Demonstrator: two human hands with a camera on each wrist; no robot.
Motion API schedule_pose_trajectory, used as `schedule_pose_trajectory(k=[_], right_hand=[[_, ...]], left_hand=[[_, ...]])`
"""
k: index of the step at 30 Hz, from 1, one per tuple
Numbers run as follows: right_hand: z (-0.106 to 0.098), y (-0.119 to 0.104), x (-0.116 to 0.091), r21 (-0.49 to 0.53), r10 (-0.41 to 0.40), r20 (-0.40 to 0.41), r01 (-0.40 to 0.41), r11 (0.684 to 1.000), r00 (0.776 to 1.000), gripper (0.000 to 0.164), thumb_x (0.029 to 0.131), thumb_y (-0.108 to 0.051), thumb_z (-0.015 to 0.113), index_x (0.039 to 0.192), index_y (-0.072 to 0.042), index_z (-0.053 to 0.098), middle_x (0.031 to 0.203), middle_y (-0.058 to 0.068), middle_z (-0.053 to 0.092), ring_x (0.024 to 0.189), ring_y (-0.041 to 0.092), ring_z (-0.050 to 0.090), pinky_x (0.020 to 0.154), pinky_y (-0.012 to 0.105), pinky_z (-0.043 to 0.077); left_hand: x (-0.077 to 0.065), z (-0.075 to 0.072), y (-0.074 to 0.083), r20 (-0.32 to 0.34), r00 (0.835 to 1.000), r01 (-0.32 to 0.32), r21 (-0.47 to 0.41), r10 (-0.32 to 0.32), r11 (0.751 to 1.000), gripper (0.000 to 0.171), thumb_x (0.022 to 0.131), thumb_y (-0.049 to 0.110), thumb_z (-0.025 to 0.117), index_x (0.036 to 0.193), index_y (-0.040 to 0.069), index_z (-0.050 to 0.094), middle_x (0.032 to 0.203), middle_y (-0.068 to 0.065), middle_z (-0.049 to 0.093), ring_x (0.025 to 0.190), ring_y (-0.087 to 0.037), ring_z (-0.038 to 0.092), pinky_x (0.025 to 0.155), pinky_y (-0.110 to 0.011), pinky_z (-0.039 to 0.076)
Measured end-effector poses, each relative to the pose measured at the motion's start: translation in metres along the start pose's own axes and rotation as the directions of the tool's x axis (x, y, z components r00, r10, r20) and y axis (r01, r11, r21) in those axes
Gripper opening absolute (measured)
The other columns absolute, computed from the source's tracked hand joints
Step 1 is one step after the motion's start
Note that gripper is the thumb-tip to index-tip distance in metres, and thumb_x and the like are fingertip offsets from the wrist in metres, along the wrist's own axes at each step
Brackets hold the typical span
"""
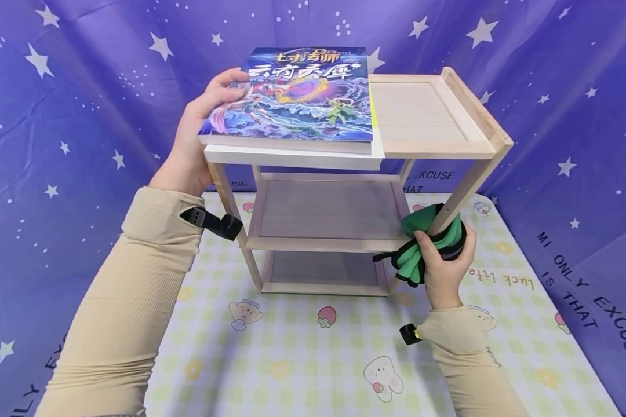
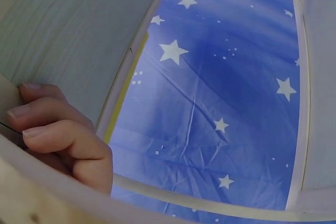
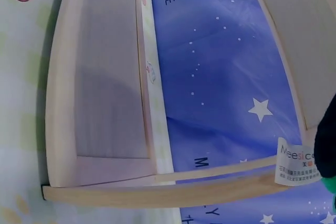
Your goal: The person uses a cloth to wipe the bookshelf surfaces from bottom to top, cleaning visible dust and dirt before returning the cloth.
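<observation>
A pale wooden three-tier shelf point(image 1: 328, 244) stands upright on the table. On the left of its top tier lies a colourful blue book point(image 1: 302, 110) over a white-edged book point(image 1: 292, 156). My left hand point(image 1: 198, 116) grips the top tier's left end, with fingertips on the blue book's cover. In the left wrist view, more fingers point(image 2: 68, 132) curl under that tier. My right hand point(image 1: 446, 275) holds a bunched green cloth point(image 1: 412, 260) with black trim around the front right post point(image 1: 464, 191). A white printed label point(image 3: 295, 165) shows beside the cloth in the right wrist view.
A light checked tablecloth point(image 1: 292, 347) with cartoon prints covers the table. Purple-blue curtains point(image 1: 109, 116) with white stars hang behind and on both sides. The top tier has a raised rail point(image 1: 477, 107) at its right end.
</observation>
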State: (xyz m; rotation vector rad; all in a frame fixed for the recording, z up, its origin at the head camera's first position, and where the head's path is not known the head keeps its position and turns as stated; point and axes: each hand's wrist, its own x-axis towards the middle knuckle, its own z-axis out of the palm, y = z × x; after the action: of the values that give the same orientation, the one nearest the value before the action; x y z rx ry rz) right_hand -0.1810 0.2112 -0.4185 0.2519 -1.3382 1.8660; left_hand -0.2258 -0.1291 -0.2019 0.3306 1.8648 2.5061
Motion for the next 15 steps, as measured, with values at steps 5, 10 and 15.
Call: schedule_pose_trajectory(k=[5,10,15], right_hand=[[0.001,0.002,-0.007,-0.006,-0.01,-0.048,0.01,1.0,0.999,0.046,0.077,0.009,0.076,0.114,0.0,0.051,0.099,0.009,0.065,0.082,0.014,0.064,0.067,0.022,0.052],[0.003,0.004,-0.014,-0.018,-0.036,-0.097,0.034,0.999,0.995,0.047,0.079,0.008,0.075,0.117,0.001,0.048,0.101,0.009,0.064,0.084,0.014,0.063,0.07,0.022,0.051],[0.004,0.005,-0.018,-0.044,-0.047,-0.117,0.042,0.998,0.992,0.045,0.081,0.006,0.074,0.117,0.0,0.047,0.101,0.008,0.063,0.083,0.013,0.062,0.069,0.021,0.049]], left_hand=[[0.0,0.0,0.0,0.0,1.0,0.0,0.013,0.0,1.0,0.025,0.095,0.022,0.048,0.119,0.027,0.054,0.146,0.001,0.037,0.129,-0.019,0.043,0.101,-0.026,0.04],[-0.001,0.0,0.0,0.007,1.0,0.0,0.022,0.0,1.0,0.025,0.095,0.023,0.048,0.119,0.027,0.054,0.147,0.001,0.036,0.131,-0.02,0.042,0.102,-0.028,0.039],[0.0,-0.001,0.001,0.008,1.0,0.002,0.028,-0.002,1.0,0.025,0.095,0.023,0.048,0.12,0.027,0.054,0.147,0.002,0.036,0.132,-0.019,0.042,0.103,-0.028,0.039]])
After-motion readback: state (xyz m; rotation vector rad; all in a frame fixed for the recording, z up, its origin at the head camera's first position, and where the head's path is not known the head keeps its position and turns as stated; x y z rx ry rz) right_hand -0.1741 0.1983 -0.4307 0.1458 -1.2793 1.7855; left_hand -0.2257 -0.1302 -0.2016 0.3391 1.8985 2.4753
